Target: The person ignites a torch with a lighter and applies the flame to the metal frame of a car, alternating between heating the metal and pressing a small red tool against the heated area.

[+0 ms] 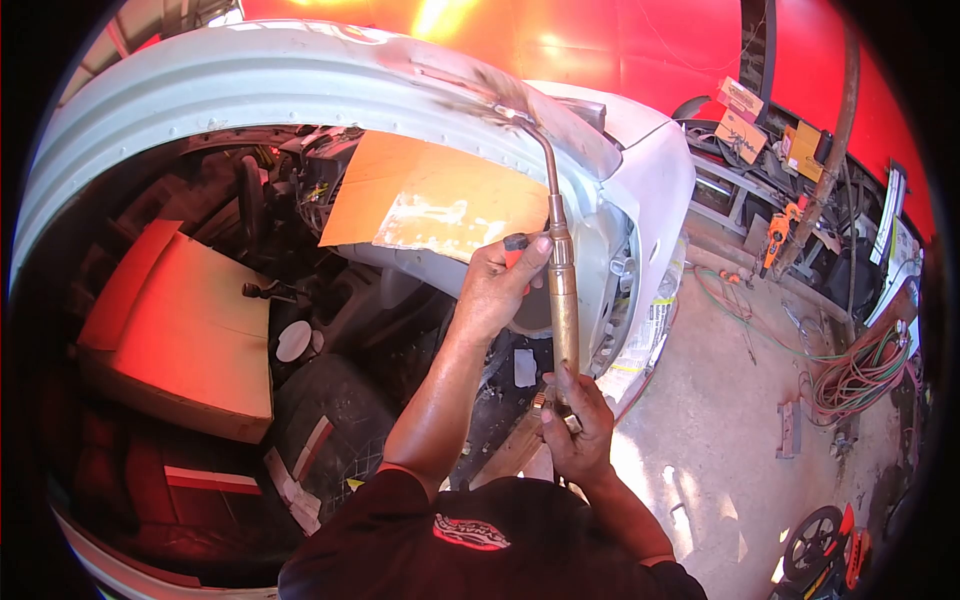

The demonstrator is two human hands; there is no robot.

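Red walls close off the back of a workshop, with a concrete floor (720, 440) running along the right where coiled hoses (860, 375) lie, well apart from the hands. Filling the upper left is a large white vehicle fender (250, 85), arched over an open wheel well; it curves above both hands. Inside the well, left of the hands, sit a tire (330, 420) and a flat brown board (190, 330). A sheet of cardboard (430, 195) is propped against the bodywork just above the left hand.

Between the hands runs a brass torch (563, 290), held nearly upright. Its thin neck bends over at the top, and the tip meets a scorched patch on the fender edge, where a small bright glow shows. The left hand (495, 290) is closed around the upper part of the torch body, thumb pressed up beside the tube. The right hand (575, 425) is clamped on the lower end, fingers wrapped about the valve section, directly below the left hand.
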